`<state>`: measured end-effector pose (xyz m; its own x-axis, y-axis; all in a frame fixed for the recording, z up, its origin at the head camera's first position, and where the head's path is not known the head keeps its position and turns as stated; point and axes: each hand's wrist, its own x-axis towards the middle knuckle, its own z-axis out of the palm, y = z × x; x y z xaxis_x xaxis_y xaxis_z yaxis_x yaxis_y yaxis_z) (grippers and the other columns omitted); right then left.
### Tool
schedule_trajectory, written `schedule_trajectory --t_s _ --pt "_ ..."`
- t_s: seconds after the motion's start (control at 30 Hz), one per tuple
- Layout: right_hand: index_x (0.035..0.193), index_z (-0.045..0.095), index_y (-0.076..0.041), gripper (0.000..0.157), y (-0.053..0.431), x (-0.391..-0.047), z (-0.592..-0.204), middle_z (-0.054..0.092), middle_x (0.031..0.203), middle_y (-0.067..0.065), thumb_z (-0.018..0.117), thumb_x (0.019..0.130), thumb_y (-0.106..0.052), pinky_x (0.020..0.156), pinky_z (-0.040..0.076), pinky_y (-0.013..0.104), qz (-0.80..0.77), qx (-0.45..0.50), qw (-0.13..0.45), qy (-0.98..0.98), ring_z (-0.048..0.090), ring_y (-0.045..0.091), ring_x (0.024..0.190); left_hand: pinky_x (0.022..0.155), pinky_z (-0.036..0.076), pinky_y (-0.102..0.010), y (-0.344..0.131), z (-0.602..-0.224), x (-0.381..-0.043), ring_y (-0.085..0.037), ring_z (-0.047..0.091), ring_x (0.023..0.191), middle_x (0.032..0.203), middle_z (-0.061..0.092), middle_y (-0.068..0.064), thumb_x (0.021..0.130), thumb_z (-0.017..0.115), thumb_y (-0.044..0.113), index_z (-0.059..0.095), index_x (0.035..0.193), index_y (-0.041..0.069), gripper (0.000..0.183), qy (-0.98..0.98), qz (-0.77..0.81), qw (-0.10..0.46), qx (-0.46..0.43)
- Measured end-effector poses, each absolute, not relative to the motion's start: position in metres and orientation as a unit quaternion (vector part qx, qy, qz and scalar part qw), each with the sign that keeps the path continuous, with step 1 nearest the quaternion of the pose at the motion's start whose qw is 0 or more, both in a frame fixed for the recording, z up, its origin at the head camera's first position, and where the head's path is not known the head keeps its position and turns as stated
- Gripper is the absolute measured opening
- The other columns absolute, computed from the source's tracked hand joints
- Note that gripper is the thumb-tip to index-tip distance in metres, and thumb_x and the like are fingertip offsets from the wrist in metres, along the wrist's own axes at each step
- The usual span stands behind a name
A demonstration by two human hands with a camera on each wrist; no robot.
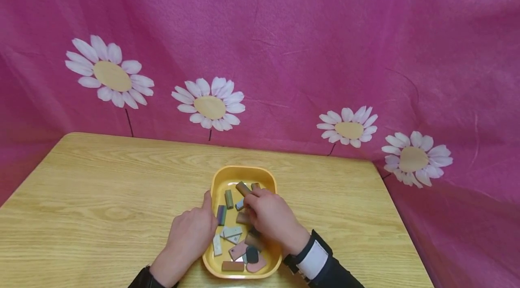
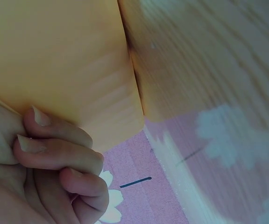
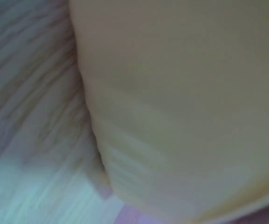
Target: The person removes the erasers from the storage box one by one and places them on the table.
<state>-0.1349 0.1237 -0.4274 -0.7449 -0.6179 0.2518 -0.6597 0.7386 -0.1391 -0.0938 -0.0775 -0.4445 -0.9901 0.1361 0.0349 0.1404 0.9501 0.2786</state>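
Observation:
A yellow plastic tub (image 1: 243, 171) with rounded corners holds a loose layer of small blocks and flat pieces. My left hand (image 1: 192, 231) grips the tub's left rim; in the left wrist view several fingers (image 2: 60, 154) are curled against its outer wall. Over the right side reaches my right hand (image 1: 274, 216), its bent fingers down among the pieces. Closest to those fingertips are a pale blue-and-white piece (image 1: 239, 205) and a brown block (image 1: 243, 218). I cannot tell whether the right fingers hold one. The right wrist view shows only the tub's outer wall (image 3: 181, 102).
Also in the tub lie an olive block (image 1: 229, 199), a dark striped block (image 1: 221, 215), white pieces (image 1: 233, 232), a pink tag-like piece (image 1: 238, 250), a dark rounded piece (image 1: 252, 254) and a reddish-brown block (image 1: 233, 266). A wooden table (image 1: 122, 188) meets a magenta daisy-patterned cloth (image 1: 276, 53) behind.

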Motion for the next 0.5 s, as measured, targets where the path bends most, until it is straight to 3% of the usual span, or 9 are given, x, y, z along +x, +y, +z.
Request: schedule_trajectory --t_s 0.23,0.5 --pt "0.083 0.061 -0.016 0.011 0.157 -0.145 -0.416 0.056 0.08 -0.008 0.064 0.073 -0.012 0.057 0.045 0.019 0.303 0.186 0.162 -0.92 0.055 0.006 0.071 0.039 0.032 -0.033 -0.076 -0.442 -0.093 -0.015 0.039 0.043 0.051 0.04 0.001 0.087 0.046 0.024 0.034 0.137 -0.007 0.06 -0.988 -0.141 0.009 -0.07" --pt "0.079 0.061 -0.016 0.007 0.198 -0.154 -0.434 0.058 0.074 -0.004 0.066 0.074 -0.015 0.06 0.045 0.028 0.339 0.053 0.151 -0.927 0.055 0.012 0.07 0.039 0.031 -0.032 -0.076 -0.442 -0.092 -0.015 0.039 0.042 0.05 0.039 0.001 0.087 0.047 0.024 0.034 0.138 -0.006 0.06 -0.989 -0.133 0.007 -0.066"
